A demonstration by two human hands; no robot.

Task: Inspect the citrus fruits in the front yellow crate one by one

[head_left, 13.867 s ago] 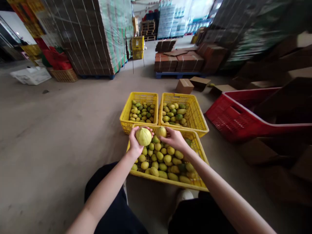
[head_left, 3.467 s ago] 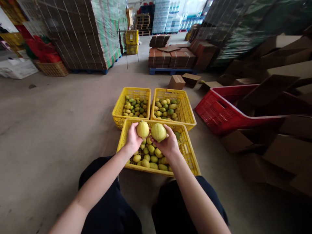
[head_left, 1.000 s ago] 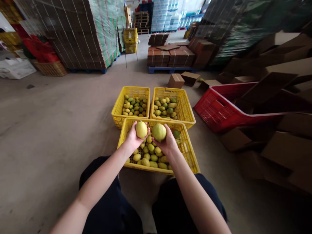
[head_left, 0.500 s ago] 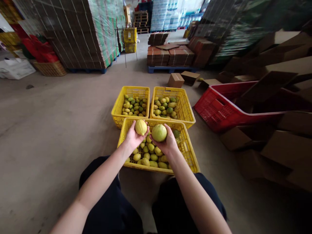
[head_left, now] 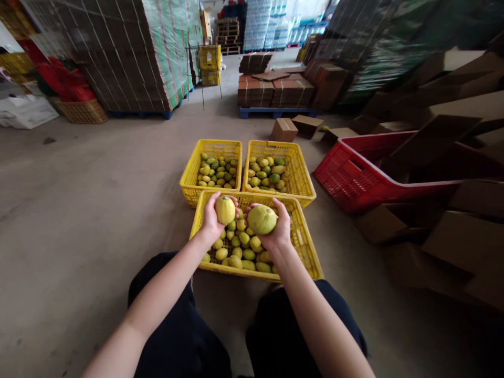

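Observation:
My left hand is closed around a yellow lemon, its stem end turned up. In my right hand lies a larger, greener lemon, lying on its side with the fingers cupped about it. Both hands are above the near yellow crate, which holds several yellow-green lemons. My forearms and hands cover part of that crate.
Behind the near crate stand a left yellow crate and a right yellow crate, both with similar fruit. A red crate and piled cardboard boxes are on the right. Farther back, flattened cartons lie on a blue pallet.
Both lemons have been turned in my hands, the left one now showing its stem end and the right one tipped sideways. The hands have shifted slightly, the right one outward. The crates have not moved.

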